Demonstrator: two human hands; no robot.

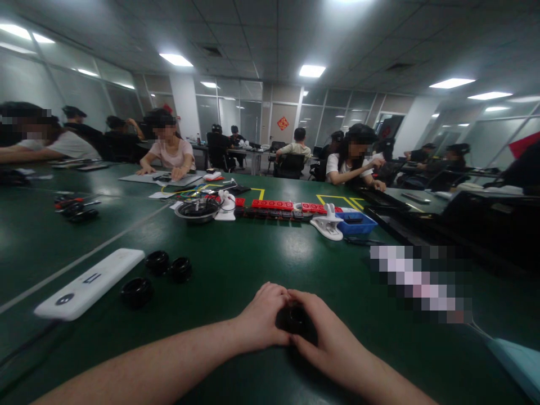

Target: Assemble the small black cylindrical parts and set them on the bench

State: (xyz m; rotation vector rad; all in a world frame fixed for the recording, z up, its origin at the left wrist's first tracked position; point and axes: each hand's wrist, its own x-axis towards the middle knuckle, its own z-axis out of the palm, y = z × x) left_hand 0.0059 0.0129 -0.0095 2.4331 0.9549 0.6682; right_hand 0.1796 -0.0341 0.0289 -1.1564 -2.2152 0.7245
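Observation:
In the head view, my left hand (265, 316) and my right hand (331, 326) meet at the fingertips and curl round a black round piece (296, 316) low over the green table. Its upper face shows between my palms, and my fingers hide its sides; whether it touches the table I cannot tell. Off to the left of my hands sit three glossy black ring-shaped pieces: a nearer one (136, 292), a farther one (157, 262) and a right-hand one (181, 269).
A white power bank-like device (90, 283) with a cable lies left on the green table (236, 264). Farther back are a metal bowl (197, 211), red blocks (278, 205), a white clamp (329, 223) and a blue tray (358, 224). Other people sit across the table.

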